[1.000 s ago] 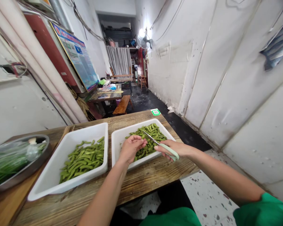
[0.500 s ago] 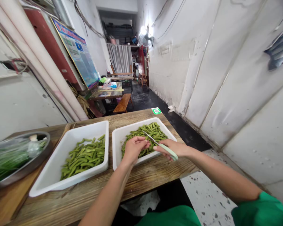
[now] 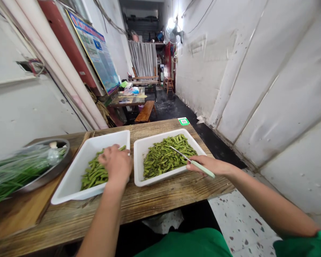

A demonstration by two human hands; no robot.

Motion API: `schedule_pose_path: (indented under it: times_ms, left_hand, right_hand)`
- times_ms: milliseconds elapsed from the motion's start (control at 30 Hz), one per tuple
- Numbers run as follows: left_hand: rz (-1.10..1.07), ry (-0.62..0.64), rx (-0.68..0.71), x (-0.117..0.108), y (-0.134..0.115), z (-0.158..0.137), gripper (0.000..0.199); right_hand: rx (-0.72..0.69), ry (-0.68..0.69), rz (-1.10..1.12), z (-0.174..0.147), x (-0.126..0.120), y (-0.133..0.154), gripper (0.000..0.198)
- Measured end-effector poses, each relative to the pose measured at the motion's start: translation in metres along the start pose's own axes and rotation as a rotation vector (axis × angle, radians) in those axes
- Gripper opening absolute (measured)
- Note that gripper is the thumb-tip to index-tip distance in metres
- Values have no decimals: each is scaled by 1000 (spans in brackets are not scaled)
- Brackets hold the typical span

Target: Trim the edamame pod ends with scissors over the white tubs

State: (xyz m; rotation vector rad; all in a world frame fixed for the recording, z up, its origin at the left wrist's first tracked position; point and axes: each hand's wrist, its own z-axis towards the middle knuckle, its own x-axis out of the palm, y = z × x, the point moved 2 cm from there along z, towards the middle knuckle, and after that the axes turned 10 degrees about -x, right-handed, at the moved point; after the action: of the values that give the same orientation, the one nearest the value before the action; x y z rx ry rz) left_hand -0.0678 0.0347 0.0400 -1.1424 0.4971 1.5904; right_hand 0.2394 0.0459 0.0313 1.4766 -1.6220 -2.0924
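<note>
My left hand [image 3: 117,162] is over the right part of the left white tray [image 3: 69,175], just above the green soybean pods [image 3: 96,175] in it. Its fingers are loosely spread and bent downward, and I see no pod between them. In my right hand [image 3: 207,164] is a pair of scissors [image 3: 202,168] with pale green handles. The blades look closed and point up and left over the right white tray [image 3: 139,180]. That tray holds a spread of soybean pods [image 3: 163,159], some of them darker and smaller.
Both trays stand on a wooden table [image 3: 155,200]. At the left a metal bowl [image 3: 42,180] holds green stalks and a plastic bag, near a wooden board [image 3: 24,210]. A green QR-code card [image 3: 183,121] lies at the far edge. Beyond are a bench [image 3: 146,111] and another table.
My left hand has moved left from the right tray to above the left tray. My right hand keeps the scissors near the right tray's edge. The view has shifted slightly.
</note>
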Motion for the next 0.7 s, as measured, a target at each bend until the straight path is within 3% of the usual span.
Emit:
schedule_pose_path:
  times_ms: [67,133,233,300,433,533,567,700]
  left_hand:
    - [-150,234,145,22,-13,-4,17]
    - [-389,411,159,46,-27,-9,28]
    - [-617,437,79,70,-38,-14,39]
    - [-606,421,86,75,-40,-14,40]
    - [-397,462,174,65,-38,-8,33]
    - [-283,497,167,48,-38,0,11]
    - [-291,507,142,42,-39,1,3]
    - [-686,679,3,28,-51,-3,29]
  right_hand:
    - [-3,-8,-40,3,0,3,44]
    - [-1,-9,-78,5,2,4,44]
    - [-22,-7,-132,8,3,2,45]
    - [-37,-7,-148,8,4,0,45]
    - [-37,-26,-114,6,4,-3,45]
    - [22,-11,30,5,6,-4,44]
    - [49,2,96,6,8,-4,43]
    - [100,32,310,9,13,1,45]
